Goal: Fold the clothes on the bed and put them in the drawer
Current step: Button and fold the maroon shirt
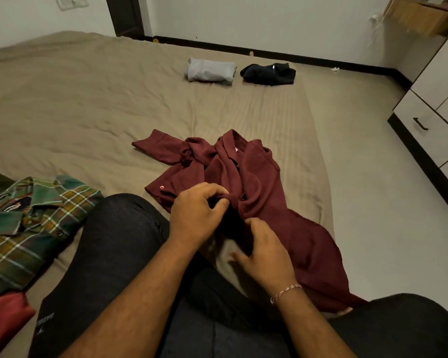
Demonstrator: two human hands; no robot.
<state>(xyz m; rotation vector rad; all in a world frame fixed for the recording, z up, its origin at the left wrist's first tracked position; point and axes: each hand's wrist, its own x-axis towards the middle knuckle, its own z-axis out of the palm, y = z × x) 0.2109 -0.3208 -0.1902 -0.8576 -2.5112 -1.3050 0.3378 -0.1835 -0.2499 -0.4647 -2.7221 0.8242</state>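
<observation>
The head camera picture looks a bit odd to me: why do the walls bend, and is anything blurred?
Head view: the wide-angle lens bows the skirting board and tilts the drawer unit. Dim, warm lighting. The wooden shelf at top right is smeared, and the right hand is slightly soft. The maroon shirt looks sharp.
</observation>
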